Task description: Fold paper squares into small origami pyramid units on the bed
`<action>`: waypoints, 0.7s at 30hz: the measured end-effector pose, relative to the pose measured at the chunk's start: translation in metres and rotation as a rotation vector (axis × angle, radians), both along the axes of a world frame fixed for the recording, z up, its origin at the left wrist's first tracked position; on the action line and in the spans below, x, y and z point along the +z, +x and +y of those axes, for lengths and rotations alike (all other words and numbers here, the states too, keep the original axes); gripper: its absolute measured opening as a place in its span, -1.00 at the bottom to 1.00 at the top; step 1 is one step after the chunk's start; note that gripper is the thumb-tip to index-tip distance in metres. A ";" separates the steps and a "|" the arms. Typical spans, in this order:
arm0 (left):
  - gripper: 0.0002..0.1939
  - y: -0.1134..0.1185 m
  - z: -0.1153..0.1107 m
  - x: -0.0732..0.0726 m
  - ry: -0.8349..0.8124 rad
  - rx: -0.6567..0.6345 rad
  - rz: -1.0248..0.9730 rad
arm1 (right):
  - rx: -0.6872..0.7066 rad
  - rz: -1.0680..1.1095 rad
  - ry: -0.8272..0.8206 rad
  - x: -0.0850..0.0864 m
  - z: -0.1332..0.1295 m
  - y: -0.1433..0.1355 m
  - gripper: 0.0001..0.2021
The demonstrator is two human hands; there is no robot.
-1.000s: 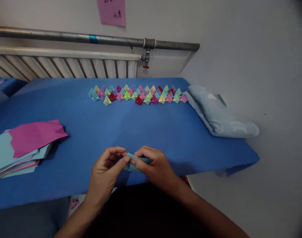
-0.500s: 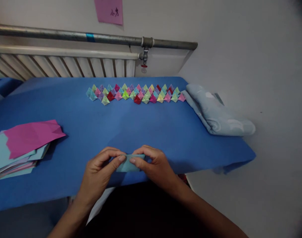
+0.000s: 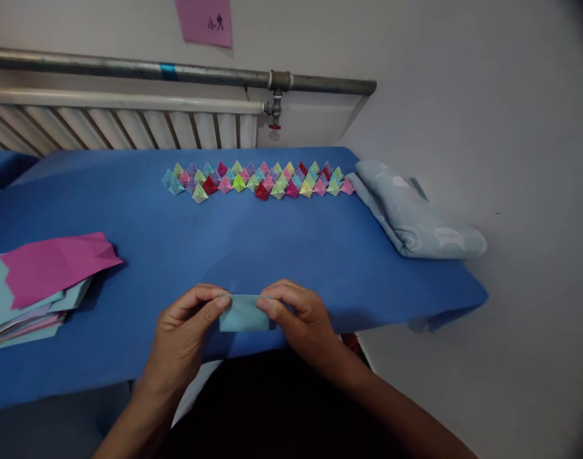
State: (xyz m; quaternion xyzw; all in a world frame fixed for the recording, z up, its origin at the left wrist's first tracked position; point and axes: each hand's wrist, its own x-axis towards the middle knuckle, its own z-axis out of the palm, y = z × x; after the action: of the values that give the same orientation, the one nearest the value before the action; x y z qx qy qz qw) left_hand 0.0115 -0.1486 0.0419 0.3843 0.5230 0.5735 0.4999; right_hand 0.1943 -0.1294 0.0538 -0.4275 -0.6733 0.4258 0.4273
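Note:
A small light-blue folded paper [image 3: 244, 313] is held upright near the front edge of the blue-covered table [image 3: 177, 245]. My left hand [image 3: 184, 328] pinches its upper left corner between thumb and fingers. At the upper right corner, my right hand [image 3: 305, 319] has it pinched the same way. Toward the back of the table, several small folded paper pieces [image 3: 277, 189] in many colours stand in close rows. A stack of coloured paper sheets [image 3: 33, 299] lies at the left, a creased magenta sheet [image 3: 57, 264] on top.
A folded pale-blue patterned cloth [image 3: 425, 223] lies at the table's right end, touching the rows. Behind the table are a white radiator [image 3: 177, 131], a metal pipe [image 3: 104, 67] and a valve [image 3: 275, 111]. A pink note [image 3: 205, 24] is on the wall.
My hands have moved apart along the top edge of the light-blue paper, from its middle to its corners, so more of it shows. The whole view has shifted slightly.

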 end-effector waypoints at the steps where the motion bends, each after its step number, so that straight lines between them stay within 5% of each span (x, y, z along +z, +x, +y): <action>1: -0.92 0.000 0.000 0.001 -0.001 -0.003 -0.002 | -0.005 0.008 -0.010 -0.001 0.001 0.001 -0.80; 6: -0.92 -0.003 0.002 0.008 0.020 -0.151 0.262 | 0.114 -0.055 -0.131 0.003 0.008 0.007 -0.91; 12: -0.86 0.003 0.002 0.017 0.138 -0.399 0.472 | 0.306 -0.301 0.006 0.011 0.016 0.007 -0.89; 17: -0.87 0.006 0.003 0.018 0.165 -0.411 0.495 | 0.311 -0.244 -0.048 0.005 0.017 0.006 -0.82; 21: -0.84 -0.002 0.005 0.017 0.117 -0.279 0.294 | 0.246 -0.119 -0.036 0.002 0.016 0.012 -0.86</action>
State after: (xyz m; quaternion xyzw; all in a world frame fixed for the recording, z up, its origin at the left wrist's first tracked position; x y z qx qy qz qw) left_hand 0.0090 -0.1440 0.0589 0.5607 0.4978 0.4662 0.4696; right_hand 0.2059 -0.1137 0.0561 -0.3737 -0.7370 0.4611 0.3234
